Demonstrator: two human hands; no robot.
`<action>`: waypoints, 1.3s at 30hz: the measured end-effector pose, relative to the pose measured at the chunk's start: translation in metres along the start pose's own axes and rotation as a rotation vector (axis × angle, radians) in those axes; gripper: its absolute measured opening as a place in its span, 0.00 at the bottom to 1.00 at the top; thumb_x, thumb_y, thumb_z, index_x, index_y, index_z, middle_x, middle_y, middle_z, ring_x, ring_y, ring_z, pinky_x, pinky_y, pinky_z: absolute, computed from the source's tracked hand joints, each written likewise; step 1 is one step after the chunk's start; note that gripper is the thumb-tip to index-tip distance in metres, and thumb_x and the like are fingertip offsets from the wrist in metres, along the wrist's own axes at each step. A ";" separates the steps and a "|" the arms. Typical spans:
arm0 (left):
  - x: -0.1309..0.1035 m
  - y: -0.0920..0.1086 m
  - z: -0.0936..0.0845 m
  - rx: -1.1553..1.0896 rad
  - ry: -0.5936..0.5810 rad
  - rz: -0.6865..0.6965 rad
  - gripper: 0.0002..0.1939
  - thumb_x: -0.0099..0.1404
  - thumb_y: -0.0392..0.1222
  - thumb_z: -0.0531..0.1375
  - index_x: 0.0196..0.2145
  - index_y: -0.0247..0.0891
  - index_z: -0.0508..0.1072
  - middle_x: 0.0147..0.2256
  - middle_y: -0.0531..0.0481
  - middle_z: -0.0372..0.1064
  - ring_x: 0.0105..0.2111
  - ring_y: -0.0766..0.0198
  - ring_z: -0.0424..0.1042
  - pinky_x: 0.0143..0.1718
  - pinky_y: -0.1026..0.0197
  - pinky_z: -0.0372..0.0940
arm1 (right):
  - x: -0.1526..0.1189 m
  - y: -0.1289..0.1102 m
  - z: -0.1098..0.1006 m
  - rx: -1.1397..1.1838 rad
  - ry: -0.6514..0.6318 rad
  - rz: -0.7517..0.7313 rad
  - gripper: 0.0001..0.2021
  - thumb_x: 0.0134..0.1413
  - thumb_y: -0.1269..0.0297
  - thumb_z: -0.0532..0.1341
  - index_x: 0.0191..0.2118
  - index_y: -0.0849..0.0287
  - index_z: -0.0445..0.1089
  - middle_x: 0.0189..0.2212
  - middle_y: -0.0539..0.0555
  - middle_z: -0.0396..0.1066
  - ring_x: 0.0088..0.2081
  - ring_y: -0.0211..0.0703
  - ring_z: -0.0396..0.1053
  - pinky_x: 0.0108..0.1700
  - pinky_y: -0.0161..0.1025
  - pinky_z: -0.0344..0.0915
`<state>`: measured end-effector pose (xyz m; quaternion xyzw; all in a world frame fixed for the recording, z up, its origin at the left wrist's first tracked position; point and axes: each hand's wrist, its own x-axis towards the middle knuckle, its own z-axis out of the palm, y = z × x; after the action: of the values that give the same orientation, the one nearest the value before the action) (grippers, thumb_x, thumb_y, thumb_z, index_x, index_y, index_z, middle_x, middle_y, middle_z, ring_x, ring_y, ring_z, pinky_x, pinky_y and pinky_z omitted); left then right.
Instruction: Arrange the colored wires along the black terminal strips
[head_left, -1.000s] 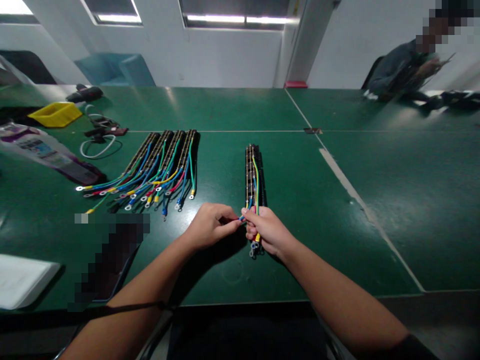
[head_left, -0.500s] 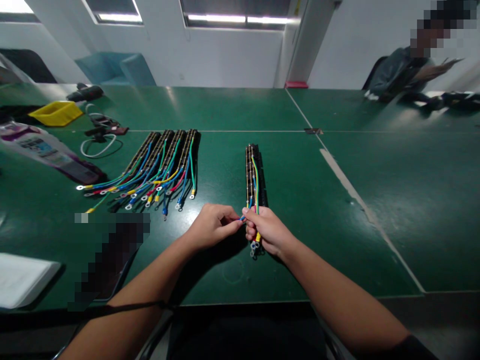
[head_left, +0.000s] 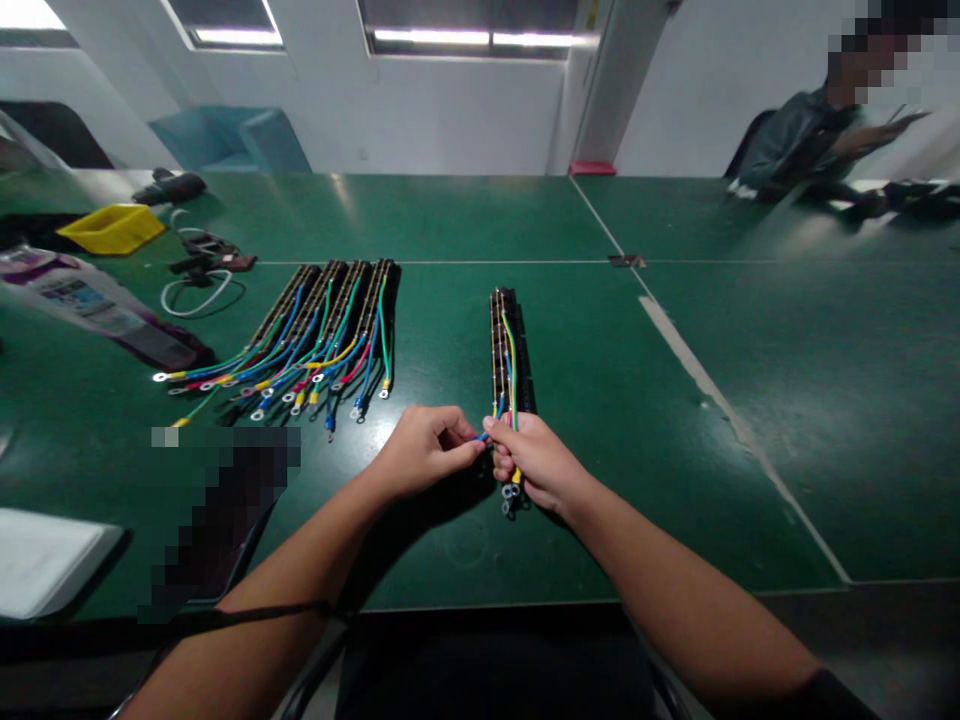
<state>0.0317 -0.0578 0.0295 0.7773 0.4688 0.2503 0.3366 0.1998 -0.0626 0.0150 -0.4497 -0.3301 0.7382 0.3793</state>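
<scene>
A long black terminal strip (head_left: 501, 345) with metal contacts lies on the green table in front of me, its coloured wires running toward my body. My right hand (head_left: 536, 460) is closed round the bundle of wires (head_left: 513, 405) at the strip's near end. Ring lugs (head_left: 510, 492) stick out below those fingers, some with yellow sleeves. From the left, my left hand (head_left: 427, 450) pinches a blue wire (head_left: 482, 437) just beside my right thumb. The end of that wire is hidden by my fingers.
Several similar wired terminal strips (head_left: 337, 300) lie side by side to the left. Beyond them are a bottle (head_left: 105, 305), a yellow tray (head_left: 112, 230) and a cable (head_left: 196, 295). A white box (head_left: 52, 560) sits near left. A person (head_left: 802, 140) sits across the table.
Almost nothing differs. Both hands keep their grip on the wires beside the strip, with only a very slight shift of the fingers.
</scene>
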 end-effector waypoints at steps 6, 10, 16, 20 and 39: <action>0.000 0.001 -0.001 0.112 -0.040 0.065 0.12 0.64 0.45 0.56 0.29 0.33 0.71 0.23 0.53 0.69 0.23 0.70 0.65 0.26 0.68 0.55 | -0.001 -0.002 0.001 -0.016 0.002 0.008 0.13 0.52 0.60 0.62 0.27 0.58 0.56 0.14 0.40 0.53 0.14 0.27 0.51 0.16 0.27 0.54; 0.000 0.002 -0.001 0.142 -0.054 0.091 0.12 0.65 0.44 0.55 0.30 0.34 0.71 0.23 0.54 0.68 0.23 0.70 0.64 0.26 0.67 0.54 | -0.001 -0.002 0.001 -0.008 -0.011 0.012 0.14 0.52 0.60 0.62 0.27 0.58 0.56 0.14 0.40 0.53 0.14 0.26 0.51 0.16 0.27 0.54; 0.001 0.002 -0.002 0.071 -0.030 0.051 0.12 0.63 0.46 0.57 0.28 0.33 0.71 0.23 0.53 0.70 0.23 0.70 0.66 0.25 0.68 0.54 | -0.002 -0.002 0.001 -0.102 0.049 -0.032 0.13 0.54 0.60 0.61 0.27 0.58 0.56 0.13 0.40 0.52 0.14 0.28 0.52 0.16 0.28 0.55; 0.002 0.001 -0.002 0.107 -0.040 0.078 0.12 0.64 0.45 0.56 0.29 0.33 0.71 0.23 0.54 0.69 0.23 0.70 0.64 0.25 0.68 0.53 | -0.001 -0.001 0.001 -0.102 0.067 -0.037 0.12 0.53 0.60 0.61 0.28 0.58 0.56 0.13 0.40 0.52 0.14 0.28 0.52 0.16 0.28 0.55; 0.001 0.004 -0.002 0.154 -0.056 0.086 0.12 0.64 0.44 0.56 0.29 0.34 0.71 0.22 0.54 0.68 0.22 0.70 0.64 0.25 0.68 0.54 | 0.000 0.000 0.000 -0.052 0.011 -0.043 0.14 0.51 0.60 0.62 0.27 0.57 0.55 0.12 0.39 0.50 0.13 0.27 0.49 0.15 0.27 0.52</action>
<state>0.0329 -0.0576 0.0335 0.8269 0.4433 0.2059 0.2780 0.2003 -0.0628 0.0148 -0.4562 -0.3569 0.7184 0.3851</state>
